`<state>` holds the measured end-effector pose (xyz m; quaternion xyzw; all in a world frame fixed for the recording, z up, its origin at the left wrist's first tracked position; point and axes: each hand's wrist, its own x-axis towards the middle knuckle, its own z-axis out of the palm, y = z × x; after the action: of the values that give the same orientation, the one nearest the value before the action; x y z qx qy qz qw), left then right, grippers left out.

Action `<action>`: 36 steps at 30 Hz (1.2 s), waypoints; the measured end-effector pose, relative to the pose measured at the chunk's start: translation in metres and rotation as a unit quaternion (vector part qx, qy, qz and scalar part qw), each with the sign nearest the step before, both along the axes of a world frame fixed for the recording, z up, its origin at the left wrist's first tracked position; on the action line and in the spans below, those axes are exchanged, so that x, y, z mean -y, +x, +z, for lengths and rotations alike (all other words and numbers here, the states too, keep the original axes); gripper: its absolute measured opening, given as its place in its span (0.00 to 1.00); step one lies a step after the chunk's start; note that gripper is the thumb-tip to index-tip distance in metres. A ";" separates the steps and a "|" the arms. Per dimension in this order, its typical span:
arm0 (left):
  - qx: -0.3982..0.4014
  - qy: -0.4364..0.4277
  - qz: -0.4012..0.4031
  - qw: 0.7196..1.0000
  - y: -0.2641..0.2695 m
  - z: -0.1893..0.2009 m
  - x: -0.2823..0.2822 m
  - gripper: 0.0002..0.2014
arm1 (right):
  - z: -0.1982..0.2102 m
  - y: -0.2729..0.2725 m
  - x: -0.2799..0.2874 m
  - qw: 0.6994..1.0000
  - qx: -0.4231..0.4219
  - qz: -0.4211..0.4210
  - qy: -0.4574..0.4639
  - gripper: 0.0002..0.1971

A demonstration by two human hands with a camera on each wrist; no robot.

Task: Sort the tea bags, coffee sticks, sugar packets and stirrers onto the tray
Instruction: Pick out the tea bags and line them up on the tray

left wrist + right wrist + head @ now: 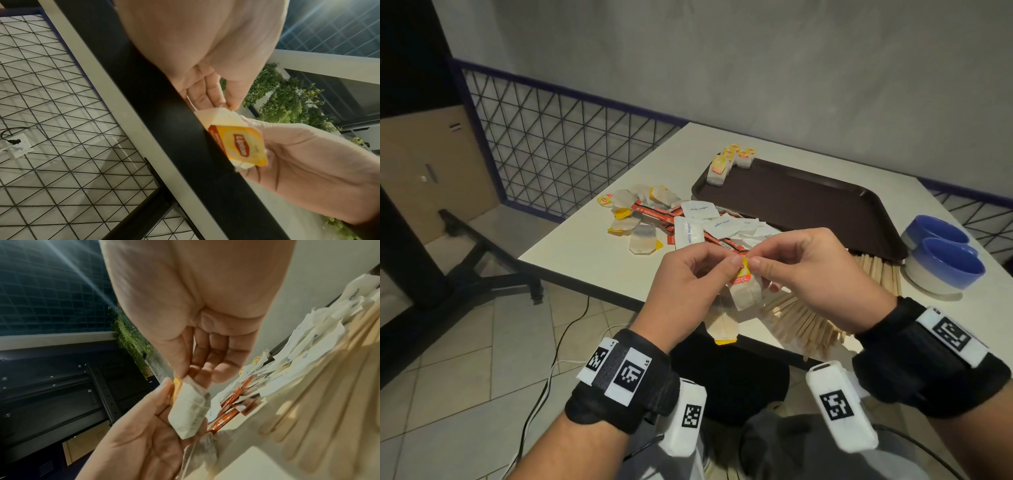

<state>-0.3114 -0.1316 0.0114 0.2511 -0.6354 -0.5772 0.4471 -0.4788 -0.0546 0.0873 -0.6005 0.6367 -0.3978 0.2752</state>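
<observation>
Above the table's near edge, my left hand (726,265) and right hand (758,263) both pinch the top of a tea bag (745,291) with a yellow tag (742,272). The left wrist view shows the tag (240,142) facing the camera between my left fingertips (216,97) and my right hand (308,154). In the right wrist view the bag (189,408) hangs between both thumbs. A second tea bag (722,325) dangles below my left hand; what holds it is hidden. The brown tray (808,205) carries several tea bags (729,164) at its far left corner.
A mixed pile of tea bags (637,219), orange coffee sticks (654,209) and white sugar packets (698,209) lies on the white table (585,260) left of the tray. Wooden stirrers (808,325) fan out under my right hand. Two blue bowls (945,253) stand at the right.
</observation>
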 end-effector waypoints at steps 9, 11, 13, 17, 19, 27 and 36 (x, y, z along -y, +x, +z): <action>0.020 -0.036 0.013 0.999 -0.001 -0.001 0.000 0.05 | -0.001 0.001 0.003 0.997 -0.082 0.000 -0.005 0.01; 0.023 -0.034 0.015 0.999 -0.001 -0.002 0.001 0.04 | -0.002 0.002 0.003 0.997 -0.083 0.003 -0.005 0.02; 0.021 -0.024 0.013 0.999 -0.001 -0.001 0.001 0.04 | -0.003 0.000 0.002 0.997 -0.081 -0.001 -0.006 0.05; 0.018 -0.008 0.004 1.000 -0.002 0.000 0.001 0.04 | -0.003 -0.001 0.001 0.997 -0.079 -0.017 -0.015 0.10; 0.019 -0.009 0.005 1.000 -0.002 -0.001 0.001 0.04 | -0.004 -0.001 0.001 0.997 -0.071 -0.024 -0.019 0.10; -0.017 0.016 0.041 0.999 -0.002 -0.001 0.001 0.02 | -0.007 -0.001 -0.004 0.999 0.009 -0.007 0.047 0.07; -0.026 0.029 -0.021 0.999 0.001 0.005 -0.002 0.24 | -0.011 -0.006 -0.008 0.979 0.199 -0.022 0.029 0.10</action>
<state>-0.3109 -0.1291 0.0162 0.2350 -0.6117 -0.6113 0.4438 -0.4846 -0.0467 0.0763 -0.4869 0.5934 -0.4970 0.4048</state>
